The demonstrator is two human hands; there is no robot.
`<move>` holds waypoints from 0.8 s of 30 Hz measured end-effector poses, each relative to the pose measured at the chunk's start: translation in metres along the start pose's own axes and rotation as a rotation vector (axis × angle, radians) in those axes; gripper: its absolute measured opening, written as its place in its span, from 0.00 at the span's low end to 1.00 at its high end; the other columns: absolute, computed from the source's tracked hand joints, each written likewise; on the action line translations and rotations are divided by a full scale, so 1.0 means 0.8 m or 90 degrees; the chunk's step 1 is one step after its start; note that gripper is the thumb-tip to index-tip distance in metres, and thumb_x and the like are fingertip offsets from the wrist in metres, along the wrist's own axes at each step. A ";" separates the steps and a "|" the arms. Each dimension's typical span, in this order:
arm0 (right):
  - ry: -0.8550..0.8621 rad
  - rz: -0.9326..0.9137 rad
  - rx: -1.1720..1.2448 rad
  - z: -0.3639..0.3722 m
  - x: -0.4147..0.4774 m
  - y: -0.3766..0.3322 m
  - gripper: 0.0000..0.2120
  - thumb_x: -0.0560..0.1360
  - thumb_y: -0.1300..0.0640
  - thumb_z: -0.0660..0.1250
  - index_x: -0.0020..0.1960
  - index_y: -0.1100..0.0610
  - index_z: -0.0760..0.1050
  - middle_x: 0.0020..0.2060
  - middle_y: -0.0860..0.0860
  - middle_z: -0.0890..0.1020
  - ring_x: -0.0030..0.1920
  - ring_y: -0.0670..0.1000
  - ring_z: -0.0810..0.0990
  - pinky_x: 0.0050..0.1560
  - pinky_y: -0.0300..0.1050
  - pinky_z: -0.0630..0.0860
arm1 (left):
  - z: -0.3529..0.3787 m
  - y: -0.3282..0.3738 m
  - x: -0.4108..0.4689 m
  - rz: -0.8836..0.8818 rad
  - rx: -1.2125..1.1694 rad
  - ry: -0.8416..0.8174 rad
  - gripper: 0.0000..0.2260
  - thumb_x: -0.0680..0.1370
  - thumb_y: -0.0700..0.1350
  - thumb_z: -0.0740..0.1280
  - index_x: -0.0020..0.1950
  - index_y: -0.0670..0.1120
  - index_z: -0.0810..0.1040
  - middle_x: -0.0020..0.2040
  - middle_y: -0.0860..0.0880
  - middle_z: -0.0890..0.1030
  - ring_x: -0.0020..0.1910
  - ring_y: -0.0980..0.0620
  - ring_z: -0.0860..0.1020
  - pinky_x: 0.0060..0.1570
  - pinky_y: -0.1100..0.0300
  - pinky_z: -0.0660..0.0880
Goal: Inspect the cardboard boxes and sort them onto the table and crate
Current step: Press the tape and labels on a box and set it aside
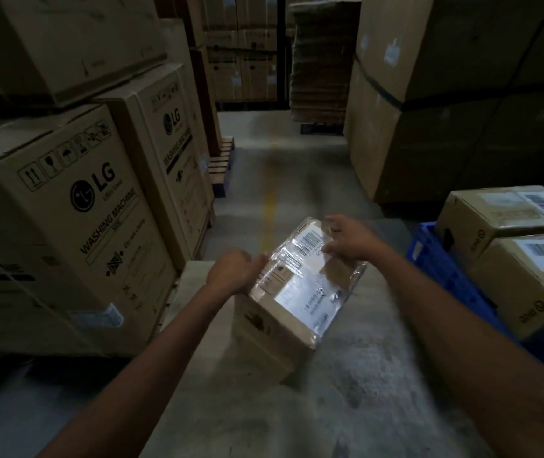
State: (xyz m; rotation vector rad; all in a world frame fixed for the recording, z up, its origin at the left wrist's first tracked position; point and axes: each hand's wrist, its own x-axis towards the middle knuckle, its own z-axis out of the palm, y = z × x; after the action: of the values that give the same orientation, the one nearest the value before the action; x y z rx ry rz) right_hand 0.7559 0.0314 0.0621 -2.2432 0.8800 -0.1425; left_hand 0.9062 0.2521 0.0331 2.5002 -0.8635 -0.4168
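The washing machine cartons [65,226] stacked on my left and the tall brown cartons [445,94] on my right wall in the aisle. In front of me is the pale, scuffed table [363,391]. Just beside its right edge sits the blue crate [445,269], which carries two sorted boxes [502,213], each with a barcode sticker on top.

The cardboard box [297,292] I am inspecting is in my hands above the middle of the table. It is tilted with its labelled face up toward me and its lower end down near the tabletop. I cannot tell whether that end touches the surface.

My left hand [230,271] grips the upper left edge with its fingers curled round it. My right hand [350,241] holds the far right corner, thumb pressed on the top face beside the barcode label [310,242] and fingers hooked over the edge.

The box looks small enough for two hands and, I judge, light, since it sits easily at this tilt. The walls seem stiff, but the glossy clear film around it is likely slippery. I would take hold at opposite edges or corners, where fingers can hook round, not on the flat shiny faces.
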 end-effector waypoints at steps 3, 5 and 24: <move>0.038 -0.046 -0.010 0.019 -0.010 -0.002 0.37 0.69 0.54 0.80 0.74 0.52 0.69 0.67 0.56 0.78 0.65 0.56 0.78 0.62 0.45 0.72 | -0.003 0.019 0.011 0.046 -0.029 -0.013 0.32 0.82 0.66 0.50 0.44 0.41 0.81 0.41 0.43 0.81 0.45 0.41 0.80 0.42 0.55 0.69; 0.066 -0.077 -0.007 0.036 -0.020 -0.004 0.36 0.69 0.49 0.80 0.74 0.50 0.70 0.66 0.54 0.78 0.65 0.55 0.77 0.62 0.47 0.73 | -0.004 0.025 0.022 0.046 -0.141 -0.004 0.29 0.82 0.66 0.52 0.58 0.43 0.79 0.56 0.41 0.80 0.57 0.41 0.78 0.52 0.53 0.71; 0.250 0.095 0.450 0.056 -0.067 -0.060 0.30 0.77 0.30 0.56 0.49 0.55 0.79 0.46 0.56 0.83 0.48 0.57 0.81 0.54 0.58 0.77 | -0.013 0.032 0.005 -0.145 -0.737 -0.224 0.32 0.82 0.67 0.47 0.50 0.43 0.81 0.44 0.42 0.86 0.40 0.45 0.85 0.42 0.53 0.80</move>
State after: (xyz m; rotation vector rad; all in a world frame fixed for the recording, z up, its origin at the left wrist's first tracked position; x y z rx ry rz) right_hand 0.7566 0.1159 0.0685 -1.5027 0.9992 -0.7231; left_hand 0.9009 0.2347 0.0547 1.4425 -0.2655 -1.0805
